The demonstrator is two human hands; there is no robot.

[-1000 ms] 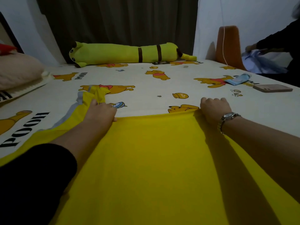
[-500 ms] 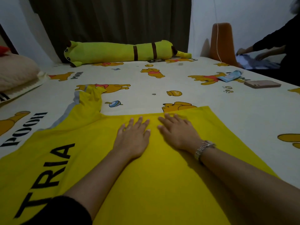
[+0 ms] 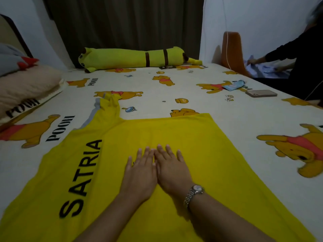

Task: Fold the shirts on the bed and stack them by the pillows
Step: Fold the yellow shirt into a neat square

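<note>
On the middle of the bright yellow cotton shirt [image 3: 174,198] I have both palms down, side by side and touching: my left hand [image 3: 141,170] and my right hand [image 3: 172,169], the one with the silver metal wristwatch [image 3: 194,193], lie flat with straight fingers, gripping nothing, only pressing the cloth. I judge this to be the smoothing step before a fold. To do it well I would sweep from the centre outward toward each edge with even pressure, so no crease gets trapped, and straighten the bunched sleeve [image 3: 110,107] before folding it in. The shirt lies spread across the near part of the cartoon-bear printed bed sheet [image 3: 244,119], black letters reading SATRIA running along its left side, with its far hem fairly straight. The beige pillow [image 3: 22,88] sits well apart at far left, where I judge the stack belongs.
</note>
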